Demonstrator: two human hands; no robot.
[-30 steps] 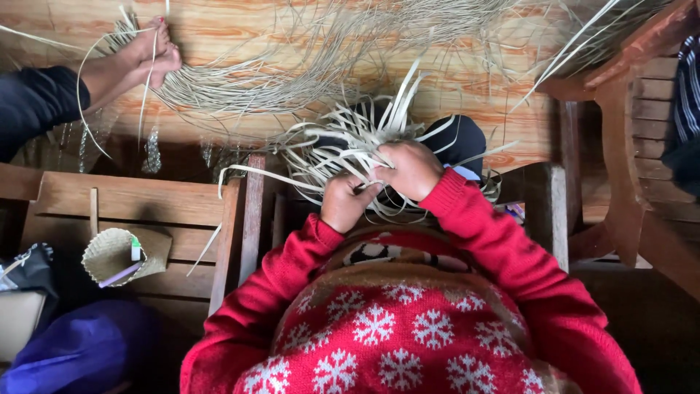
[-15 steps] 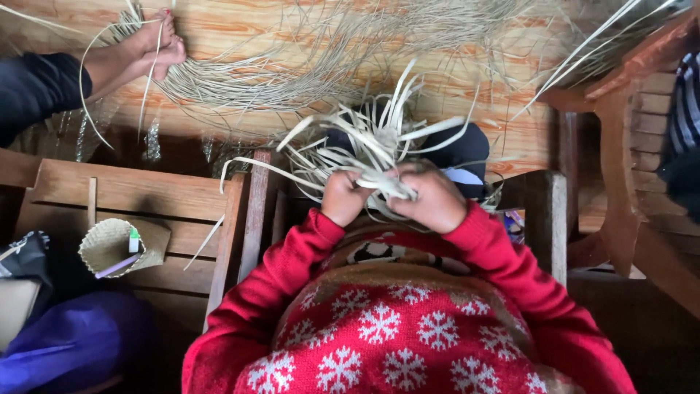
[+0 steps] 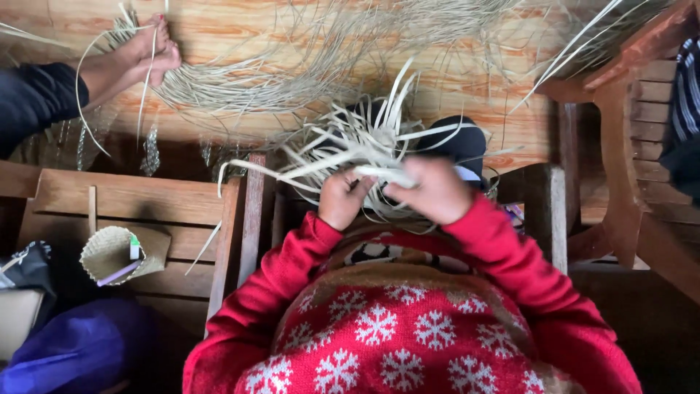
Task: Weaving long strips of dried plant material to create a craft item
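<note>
A pale flat strip [image 3: 385, 175] is pinched between the closed fingers of the left hand [image 3: 341, 198] and the right hand [image 3: 434, 191], its long axis lying crosswise from one hand to the other. It is held over the lap, at the near edge of the half-woven bundle of strips [image 3: 350, 142], whose loose ends fan away from both hands towards the wooden floor [image 3: 240, 29].

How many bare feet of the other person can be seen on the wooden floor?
1 for certain: a bare foot at upper left, resting on loose pale strips. A second foot may lie hidden behind it.
</note>
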